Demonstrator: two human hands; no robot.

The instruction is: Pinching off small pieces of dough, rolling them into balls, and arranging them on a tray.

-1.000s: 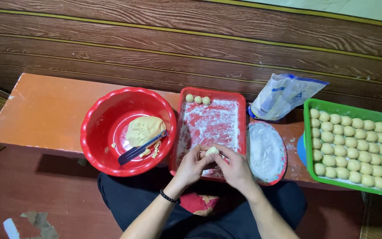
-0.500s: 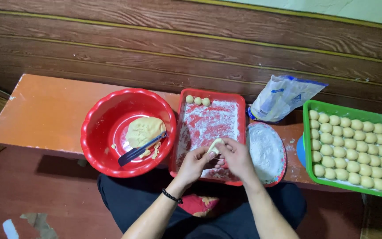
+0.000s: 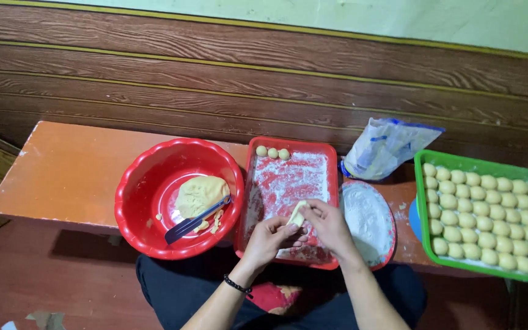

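**Both hands pinch one piece of dough over the floured tray**

Hands meet over the near end of a red rectangular tray [image 3: 288, 183]: the left hand [image 3: 268, 238], a dark band at its wrist, and the right hand [image 3: 330, 225] both close their fingertips on a small pale piece of dough [image 3: 297, 214], held just above the tray's floured floor.

Farthest left on the orange bench [image 3: 62, 171], a round red bowl [image 3: 135, 201] holds a lump of yellow dough [image 3: 200, 194] and a dark flat scraper [image 3: 194, 221] lying across it, with a few crumbs beside. Next comes the red tray, dusted white, with three small dough balls [image 3: 272, 153] in a row at its far edge. Just right of it, partly under the right hand's wrist, sits a round plate of flour [image 3: 368, 220]. Behind that plate leans a clear plastic bag [image 3: 386, 146] of white powder. Farthest right, a green tray [image 3: 490, 168] is filled with neat rows of finished dough balls [image 3: 490, 214].
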